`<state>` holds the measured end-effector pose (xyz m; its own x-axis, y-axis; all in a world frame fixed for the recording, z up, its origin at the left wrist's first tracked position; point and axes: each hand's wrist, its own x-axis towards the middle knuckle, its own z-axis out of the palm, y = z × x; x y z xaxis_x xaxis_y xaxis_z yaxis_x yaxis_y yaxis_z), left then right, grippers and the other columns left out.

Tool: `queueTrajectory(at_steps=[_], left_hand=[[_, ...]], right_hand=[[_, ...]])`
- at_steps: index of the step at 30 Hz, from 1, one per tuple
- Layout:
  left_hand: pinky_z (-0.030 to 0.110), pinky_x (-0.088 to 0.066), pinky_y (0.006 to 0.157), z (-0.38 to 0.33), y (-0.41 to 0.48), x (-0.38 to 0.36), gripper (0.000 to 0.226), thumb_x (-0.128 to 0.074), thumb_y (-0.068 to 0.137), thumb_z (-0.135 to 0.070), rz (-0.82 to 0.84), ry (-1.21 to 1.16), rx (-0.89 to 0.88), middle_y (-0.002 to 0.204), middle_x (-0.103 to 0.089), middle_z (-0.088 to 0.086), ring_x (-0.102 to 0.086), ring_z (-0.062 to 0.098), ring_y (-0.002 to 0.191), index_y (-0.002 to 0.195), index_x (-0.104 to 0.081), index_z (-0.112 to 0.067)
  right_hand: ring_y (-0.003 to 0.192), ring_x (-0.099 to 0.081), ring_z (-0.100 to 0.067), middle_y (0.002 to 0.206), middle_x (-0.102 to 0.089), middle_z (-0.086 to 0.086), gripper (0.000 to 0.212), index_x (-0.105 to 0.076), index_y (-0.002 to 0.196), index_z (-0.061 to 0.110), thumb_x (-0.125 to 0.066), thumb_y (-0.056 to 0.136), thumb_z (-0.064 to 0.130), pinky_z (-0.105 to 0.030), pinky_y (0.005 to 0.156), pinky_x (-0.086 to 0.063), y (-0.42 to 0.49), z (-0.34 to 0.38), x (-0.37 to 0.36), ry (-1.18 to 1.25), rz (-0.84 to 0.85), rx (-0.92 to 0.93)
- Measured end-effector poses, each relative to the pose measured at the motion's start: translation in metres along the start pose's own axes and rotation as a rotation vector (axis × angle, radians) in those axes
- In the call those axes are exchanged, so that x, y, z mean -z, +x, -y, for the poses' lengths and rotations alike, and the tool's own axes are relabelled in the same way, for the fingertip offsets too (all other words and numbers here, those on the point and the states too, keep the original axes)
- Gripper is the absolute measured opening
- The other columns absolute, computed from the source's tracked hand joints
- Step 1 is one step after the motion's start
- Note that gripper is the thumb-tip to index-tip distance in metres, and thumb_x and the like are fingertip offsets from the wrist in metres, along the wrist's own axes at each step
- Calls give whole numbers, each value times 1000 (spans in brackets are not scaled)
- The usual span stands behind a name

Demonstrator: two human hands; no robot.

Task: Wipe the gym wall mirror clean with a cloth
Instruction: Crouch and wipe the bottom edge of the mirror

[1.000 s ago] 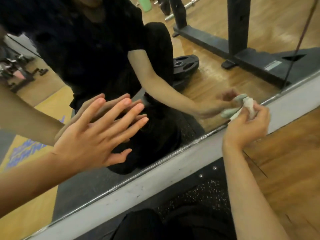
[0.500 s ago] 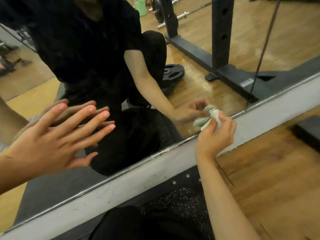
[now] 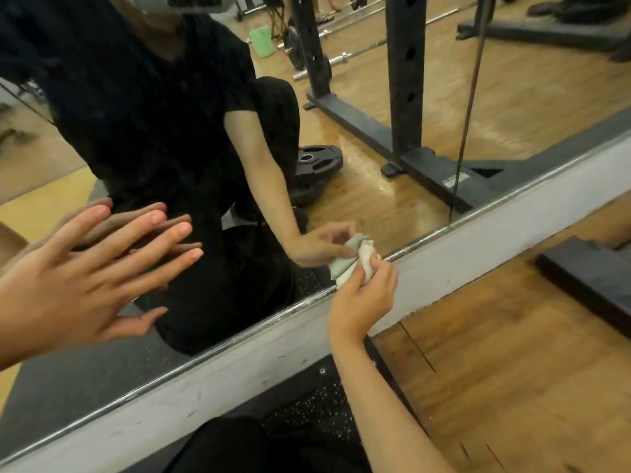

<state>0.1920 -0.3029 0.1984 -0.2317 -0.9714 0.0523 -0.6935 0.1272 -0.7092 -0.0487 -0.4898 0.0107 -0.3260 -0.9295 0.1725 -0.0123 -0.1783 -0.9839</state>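
The view has swung since a second ago, so both hands now sit further left in the picture. The right hand (image 3: 362,298) has also slipped a little leftward along the bottom of the glass, away from a dark vertical seam (image 3: 456,186).

A person crouches close to a large wall mirror (image 3: 392,206) in a gym; the glass reflects their dark clothing and a black steel rack. The right hand pinches a small, bunched, pale green-and-white cloth (image 3: 351,264) between thumb and curled fingers. The wad is pressed against the glass just above the thin metal strip (image 3: 239,336) that edges the mirror's foot. Below that runs a scuffed grey-white painted ledge (image 3: 273,363), then a black speckled rubber mat (image 3: 317,411) and a wooden plank floor (image 3: 512,353).

The left hand (image 3: 78,285) is spread wide with straight fingers, and appears to rest flat on the glass, its fingertips meeting their own reflection — it holds nothing.

The step in hand looks like wiping along the lowest band of the mirror. To do it well, the cloth would likely serve better opened to a flatter face, drawn in overlapping strokes with steady pressure along the metal strip, where grime tends to gather. The bracing palm may leave prints — that patch should be wiped too.
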Motion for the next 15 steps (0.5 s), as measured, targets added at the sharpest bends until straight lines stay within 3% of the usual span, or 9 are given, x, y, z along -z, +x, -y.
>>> queueTrajectory(at_steps=[3, 6, 9, 12, 15], left_hand=[[73, -31, 117, 9, 0, 2, 85, -44, 95, -63, 54, 140, -70, 175, -22, 10, -24, 39, 160, 168, -25, -24], [62, -10, 129, 3, 2, 20, 79, -39, 98, -63, -130, 304, -77, 174, -26, 11, -19, 34, 161, 165, -35, -21], [56, -2, 131, -2, 4, 32, 83, -41, 97, -68, -144, 401, -126, 173, -26, 12, -19, 34, 161, 165, -36, -21], [57, -2, 131, 1, 3, 34, 87, -43, 95, -70, -116, 406, -118, 174, -25, 11, -18, 34, 161, 166, -34, -21], [56, -1, 131, 1, 4, 37, 85, -39, 97, -69, -121, 388, -135, 174, -24, 12, -17, 34, 162, 167, -32, -21]], right_hand=[[94, -55, -13, 104, -56, 0, 12, -64, 101, 5, -63, 93, -3, -6, 77, -40, 31, 16, 4, 28, -7, 8], [100, -60, -15, 111, -62, -5, 10, -65, 106, 7, -62, 96, 7, -4, 79, -42, 89, 42, 5, 53, -142, -38], [101, -58, -11, 114, -62, -6, 16, -67, 113, 7, -61, 98, 10, -6, 82, -45, 82, 66, -4, 68, -186, -10], [96, -53, -7, 111, -55, -2, 20, -63, 115, 11, -65, 96, 3, -12, 82, -47, -13, 81, -24, 96, -23, 221], [85, -54, -13, 104, -52, 0, 19, -59, 119, 15, -64, 101, 12, -26, 72, -52, -103, 81, -33, 91, 197, 510]])
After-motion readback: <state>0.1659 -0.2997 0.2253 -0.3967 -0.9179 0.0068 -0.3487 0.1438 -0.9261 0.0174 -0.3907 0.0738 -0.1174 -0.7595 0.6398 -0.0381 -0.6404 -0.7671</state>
